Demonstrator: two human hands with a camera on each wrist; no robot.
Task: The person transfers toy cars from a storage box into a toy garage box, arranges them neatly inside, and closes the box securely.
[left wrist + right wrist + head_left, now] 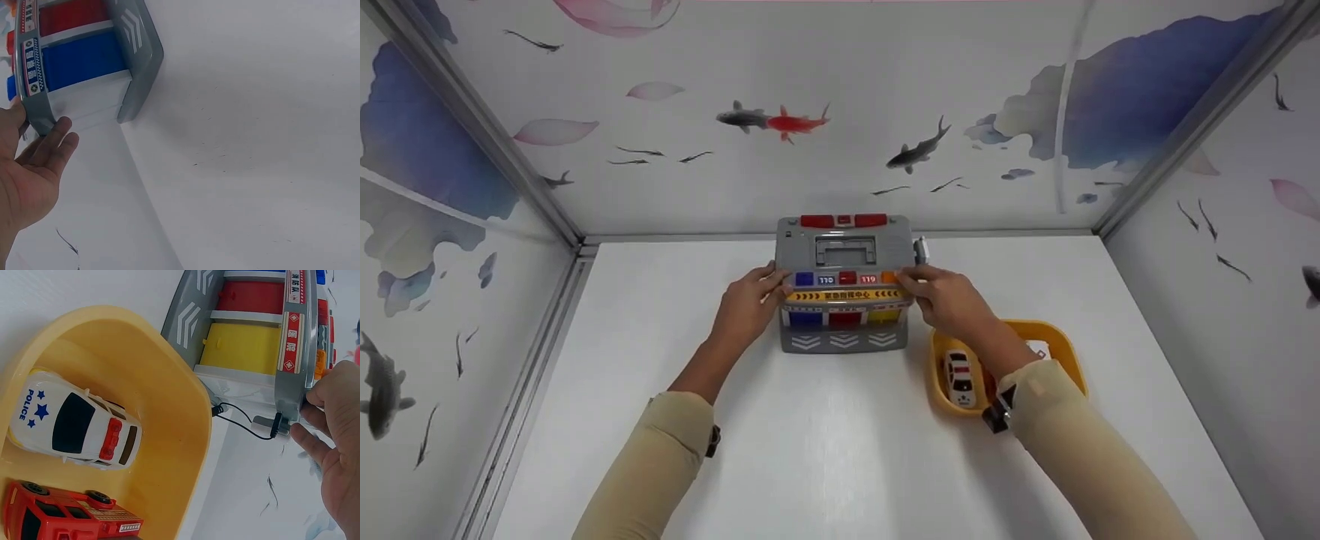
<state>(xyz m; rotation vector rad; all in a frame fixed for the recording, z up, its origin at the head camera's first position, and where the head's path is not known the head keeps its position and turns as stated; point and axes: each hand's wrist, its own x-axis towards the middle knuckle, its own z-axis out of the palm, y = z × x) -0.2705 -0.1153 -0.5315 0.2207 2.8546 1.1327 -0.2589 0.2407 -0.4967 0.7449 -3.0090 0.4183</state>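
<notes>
A grey toy garage [844,306] stands at the back of the white table, with blue, red and yellow doors along its front. My left hand [745,306] grips its left edge, thumb above and fingertips beneath the overhanging ledge, as the left wrist view shows. At the opposite edge, my right hand [956,301] holds the corner between thumb and fingers beside the orange button. Close to those right fingers, a small grey piece [270,425] on a black cord hangs at the garage's side.
A yellow basket [1069,349] sits right of the garage, under my right forearm. Inside lie a white police car [73,419] and a red fire truck [67,512]. Printed panels [840,172] enclose the table [810,450] at the back and both sides.
</notes>
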